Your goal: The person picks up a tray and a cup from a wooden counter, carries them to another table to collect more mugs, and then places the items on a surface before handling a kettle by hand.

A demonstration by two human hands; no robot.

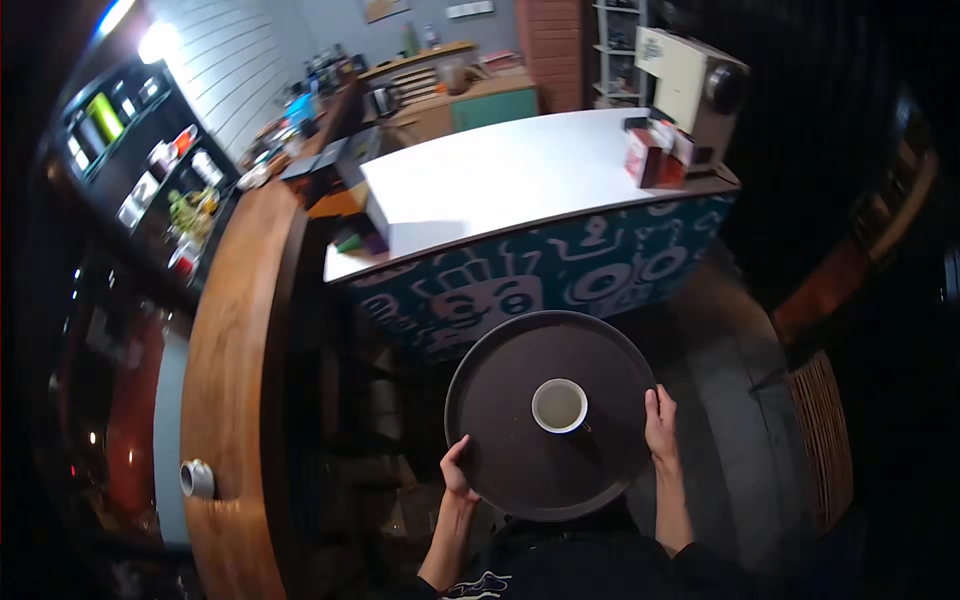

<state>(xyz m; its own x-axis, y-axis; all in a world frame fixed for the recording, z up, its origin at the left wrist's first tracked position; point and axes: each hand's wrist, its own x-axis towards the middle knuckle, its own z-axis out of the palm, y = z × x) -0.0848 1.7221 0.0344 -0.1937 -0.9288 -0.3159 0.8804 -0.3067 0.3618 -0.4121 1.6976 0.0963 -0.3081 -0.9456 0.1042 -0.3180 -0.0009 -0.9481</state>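
Note:
A round dark brown serving tray (510,370) is held level in front of my body. My left hand (457,470) grips its lower left rim, thumb on top. On the right rim, my right hand (660,425) holds the tray with its thumb over the edge and the other fingers mostly hidden beneath. Near the tray's middle stands a white cup (560,405) with a pale liquid inside; neither hand touches it.
Ahead is a white-topped counter (500,165) with a patterned teal front. A cream machine (695,95) and a small red box (645,155) stand at its right end. Along the left runs a wooden bar top (235,350) with a white mug (197,479) by its edge.

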